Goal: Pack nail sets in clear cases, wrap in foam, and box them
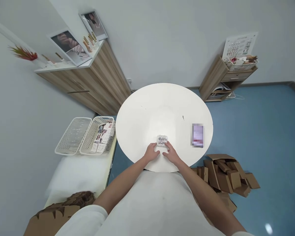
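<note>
A small clear plastic case (pixel 162 141) lies on the white oval table (pixel 135 121), near the edge closest to me. Several small greyish-purple pieces sit inside it in rows; their exact kind is too small to make out. My left hand (pixel 151 153) rests at the case's lower left corner, thumb spread away from the fingers. On the other side, my right hand (pixel 172 154) has its fingertips at the lower right corner, thumb also apart. Neither hand is closed around the case.
A blurred purple object (pixel 198 135) lies on the table's right. White baskets (pixel 82 149) stand at left, one with cards and papers. Cardboard boxes (pixel 226 178) are piled on the floor at right. A wooden cabinet (pixel 108 75) and a small shelf unit (pixel 212 80) stand behind.
</note>
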A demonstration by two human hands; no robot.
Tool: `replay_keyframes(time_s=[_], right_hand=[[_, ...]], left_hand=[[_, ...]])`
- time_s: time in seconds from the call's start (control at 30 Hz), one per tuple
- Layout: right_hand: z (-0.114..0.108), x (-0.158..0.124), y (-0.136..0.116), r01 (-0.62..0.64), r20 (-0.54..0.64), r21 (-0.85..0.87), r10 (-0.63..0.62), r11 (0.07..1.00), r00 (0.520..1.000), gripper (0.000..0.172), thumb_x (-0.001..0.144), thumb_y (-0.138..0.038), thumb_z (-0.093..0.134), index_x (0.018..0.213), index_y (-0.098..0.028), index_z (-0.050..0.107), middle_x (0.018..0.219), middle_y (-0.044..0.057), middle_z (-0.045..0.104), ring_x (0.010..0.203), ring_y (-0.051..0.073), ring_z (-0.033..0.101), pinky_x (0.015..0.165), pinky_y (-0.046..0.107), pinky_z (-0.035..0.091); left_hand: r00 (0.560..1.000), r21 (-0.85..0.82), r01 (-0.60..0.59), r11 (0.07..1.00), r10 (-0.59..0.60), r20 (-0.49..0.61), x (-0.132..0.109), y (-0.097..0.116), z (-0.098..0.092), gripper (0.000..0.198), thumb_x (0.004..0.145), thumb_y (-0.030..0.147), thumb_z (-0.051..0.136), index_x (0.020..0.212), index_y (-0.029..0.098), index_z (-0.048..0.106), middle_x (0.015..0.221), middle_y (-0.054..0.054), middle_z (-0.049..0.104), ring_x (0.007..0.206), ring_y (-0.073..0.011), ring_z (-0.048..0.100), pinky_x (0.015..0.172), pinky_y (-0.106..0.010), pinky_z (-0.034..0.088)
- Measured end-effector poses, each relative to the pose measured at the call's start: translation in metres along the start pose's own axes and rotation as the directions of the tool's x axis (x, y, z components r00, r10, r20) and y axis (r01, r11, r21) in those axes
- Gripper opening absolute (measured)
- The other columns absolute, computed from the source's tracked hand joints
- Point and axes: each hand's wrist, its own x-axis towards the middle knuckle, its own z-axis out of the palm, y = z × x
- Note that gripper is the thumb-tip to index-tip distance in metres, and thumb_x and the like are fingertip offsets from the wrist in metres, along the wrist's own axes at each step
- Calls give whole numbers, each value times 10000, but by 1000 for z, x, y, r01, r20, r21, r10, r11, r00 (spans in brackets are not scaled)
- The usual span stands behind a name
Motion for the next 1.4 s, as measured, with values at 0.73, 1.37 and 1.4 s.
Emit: replay_keyframes(time_s=[0.73, 1.37, 1.4], right_hand=[[7, -21, 6, 111, 12, -599, -130, 793, 991, 555, 742, -237, 504, 1273, -206, 346, 1401, 89, 252, 1275, 232, 256, 970, 386, 329], [33, -29, 1, 34, -61, -790, -134, 612, 989, 169, 834, -181, 412, 842, -218, 577, 1007, 48, 549, 920, 199, 476, 712, 290, 392], [36, -34, 1, 36, -58, -784, -132, 619, 990, 168, 836, -188, 411, 843, -219, 575, 993, 43, 553, 903, 190, 482, 707, 282, 394]], left_hand=[[994, 251, -113, 961, 109, 29, -20, -22, 6, 503, 731, 241, 490, 1222, 193, 392, 1247, -89, 437, 1155, -247, 385, 928, -400, 338], [918, 394, -395, 830, 343, 200, -40, -47, -13, 433, 661, 292, 591, 1079, 225, 500, 1259, -99, 432, 1147, -296, 373, 914, -431, 297], [915, 401, -404, 822, 355, 194, -42, -49, -14, 394, 680, 279, 572, 1064, 218, 507, 1232, -101, 455, 1125, -291, 395, 905, -428, 300]])
